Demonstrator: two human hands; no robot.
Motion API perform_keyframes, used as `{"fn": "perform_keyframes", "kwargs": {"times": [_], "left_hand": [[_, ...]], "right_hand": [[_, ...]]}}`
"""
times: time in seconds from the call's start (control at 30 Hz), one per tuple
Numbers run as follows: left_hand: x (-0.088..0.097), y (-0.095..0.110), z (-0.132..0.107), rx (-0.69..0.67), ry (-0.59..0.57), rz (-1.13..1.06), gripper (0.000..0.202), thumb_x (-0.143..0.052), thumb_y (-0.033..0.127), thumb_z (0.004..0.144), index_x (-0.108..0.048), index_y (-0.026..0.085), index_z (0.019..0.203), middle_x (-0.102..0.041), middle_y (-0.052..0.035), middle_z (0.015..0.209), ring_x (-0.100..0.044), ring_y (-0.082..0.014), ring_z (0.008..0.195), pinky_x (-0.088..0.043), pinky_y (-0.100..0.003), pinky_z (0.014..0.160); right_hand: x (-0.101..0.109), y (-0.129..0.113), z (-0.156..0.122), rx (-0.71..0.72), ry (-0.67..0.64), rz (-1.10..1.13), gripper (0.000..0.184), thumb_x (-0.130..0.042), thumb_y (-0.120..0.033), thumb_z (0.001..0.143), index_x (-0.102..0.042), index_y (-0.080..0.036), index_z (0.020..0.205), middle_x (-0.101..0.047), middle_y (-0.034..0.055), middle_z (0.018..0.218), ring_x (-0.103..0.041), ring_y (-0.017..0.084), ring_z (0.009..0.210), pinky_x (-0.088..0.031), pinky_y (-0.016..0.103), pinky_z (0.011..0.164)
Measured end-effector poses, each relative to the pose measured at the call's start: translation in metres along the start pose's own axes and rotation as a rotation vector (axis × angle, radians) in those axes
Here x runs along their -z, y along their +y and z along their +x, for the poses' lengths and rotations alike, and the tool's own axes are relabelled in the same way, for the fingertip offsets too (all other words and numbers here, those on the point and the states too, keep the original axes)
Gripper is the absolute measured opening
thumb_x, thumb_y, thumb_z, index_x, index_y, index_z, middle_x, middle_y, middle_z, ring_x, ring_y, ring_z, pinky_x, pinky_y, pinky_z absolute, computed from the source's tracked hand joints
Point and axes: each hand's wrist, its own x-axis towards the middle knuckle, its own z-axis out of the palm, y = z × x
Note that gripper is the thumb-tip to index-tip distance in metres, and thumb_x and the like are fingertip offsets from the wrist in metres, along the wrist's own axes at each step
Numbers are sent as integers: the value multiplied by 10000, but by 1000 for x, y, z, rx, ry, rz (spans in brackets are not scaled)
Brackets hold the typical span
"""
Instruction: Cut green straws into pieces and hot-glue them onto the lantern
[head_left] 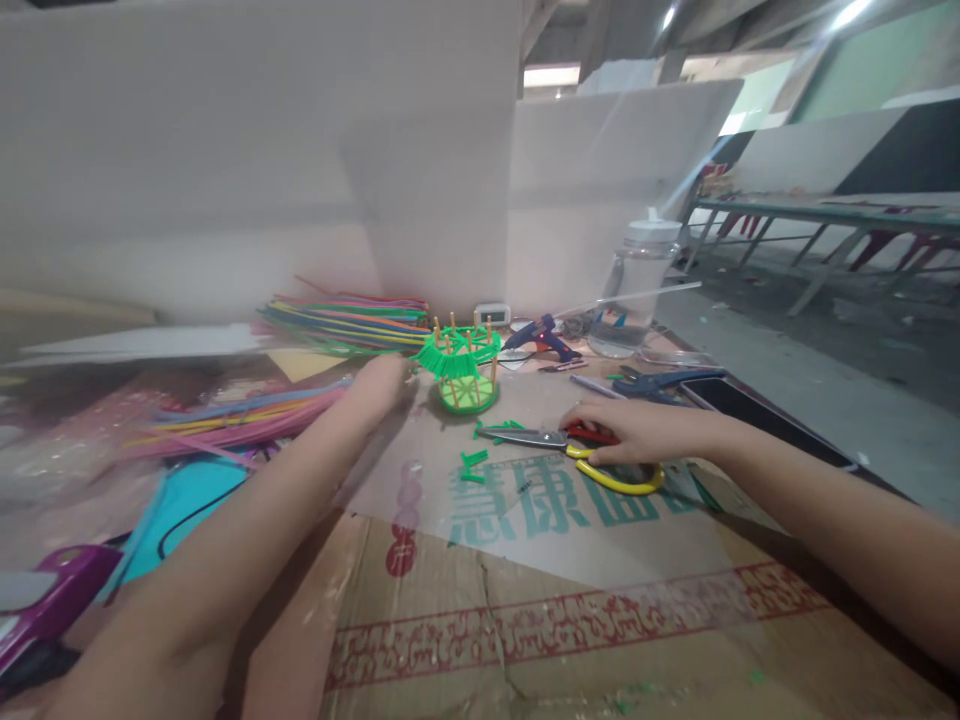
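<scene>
Brown cardboard [420, 615], red-banded, nearest the person at six o'clock — clock centred on the green frame, twelve pointing away. A pale translucent sheet [420, 455] overlies its far part. Short green clippings [474, 462] lie there, also at six.

Right hand [626, 430], between three and four: fingers curled on the red handle of the scissors [559, 440], gripping them. Blades look closed, tips pointing to the clippings, apart from the frame.

Left hand [386, 385], at nine: fingers reach the near side of the green frame [465, 375]; blur hides whether they pinch it or merely rest beside it, so its grip cannot be told. Frame stands upright on a round base, thin sticks rising through a green band.

Step in hand, judged: trimming, at a pause between cuts. Another cut would call for a steady left hold on the frame and blades opened clear of the sticks, which look easily knocked.

Farther out: bundled coloured strips [341, 322] at ten, a blue glue gun [546, 338] at two, and, beyond it, a clear bottle [630, 290].
</scene>
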Motion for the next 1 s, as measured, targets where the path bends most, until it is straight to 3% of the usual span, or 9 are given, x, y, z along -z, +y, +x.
{"fn": "perform_keyframes", "kwargs": {"times": [0.1, 0.27, 0.4, 0.53, 0.67, 0.8, 0.87, 1.0], "left_hand": [[-14, -1, 19, -9, -12, 8, 201, -562, 254, 889, -708, 118, 907, -697, -154, 988, -656, -251, 946, -479, -316, 804], [-30, -7, 32, -48, 11, -18, 319, -580, 374, 935, -599, 149, 1161, -629, -84, 1154, -624, -209, 1002, -530, -429, 872], [-38, -12, 34, -65, 25, -27, 199, -523, 267, 948, -651, 118, 983, -655, -115, 1039, -618, -232, 999, -490, -378, 877], [-38, -11, 30, -42, 59, -57, 223, -449, 182, 910, -661, 114, 896, -662, -163, 960, -614, -261, 979, -443, -312, 828], [-29, -6, 24, 10, 90, -112, 247, -460, 235, 882, -671, 118, 935, -677, -157, 958, -622, -260, 942, -436, -288, 776], [-7, -8, 19, 80, 83, -182, 329, -471, 270, 843, -671, 120, 1058, -711, -125, 959, -635, -237, 876, -425, -262, 711], [7, -11, 15, 94, 42, -225, 391, -445, 283, 842, -658, 133, 1134, -723, -91, 953, -640, -209, 824, -421, -245, 669], [29, -17, -4, 57, -124, -296, 361, -424, 267, 800, -714, 153, 982, -725, -42, 800, -633, -176, 702, -419, -230, 604]], "right_hand": [[-1, 2, -1, 7, 7, 22, 504, -618, -484, 824, -574, -238, 1262, -608, 95, 1182, -592, 262, 1003, -471, 344, 811], [0, -1, -1, 9, 10, 36, 493, -631, -450, 819, -576, -244, 1264, -602, 88, 1195, -584, 254, 1031, -470, 332, 820], [0, -1, -1, 5, 8, 48, 507, -637, -453, 819, -573, -234, 1272, -599, 88, 1197, -579, 248, 1037, -464, 334, 844], [-1, 0, -1, 2, 15, 48, 508, -641, -459, 813, -581, -233, 1264, -607, 87, 1175, -587, 244, 1000, -469, 329, 818], [-2, 2, 0, 9, 29, 43, 515, -644, -464, 804, -588, -224, 1257, -611, 94, 1176, -589, 251, 1002, -472, 335, 822], [-3, 5, 1, 29, 26, 41, 529, -642, -481, 806, -583, -220, 1263, -605, 98, 1190, -584, 257, 1015, -467, 352, 850], [-3, 7, 2, 25, 19, 27, 531, -635, -487, 809, -577, -222, 1266, -605, 95, 1174, -583, 257, 1001, -468, 352, 833], [-4, 7, 3, 9, 24, -2, 531, -631, -470, 805, -584, -212, 1266, -613, 97, 1123, -584, 252, 954, -468, 351, 807]]}}
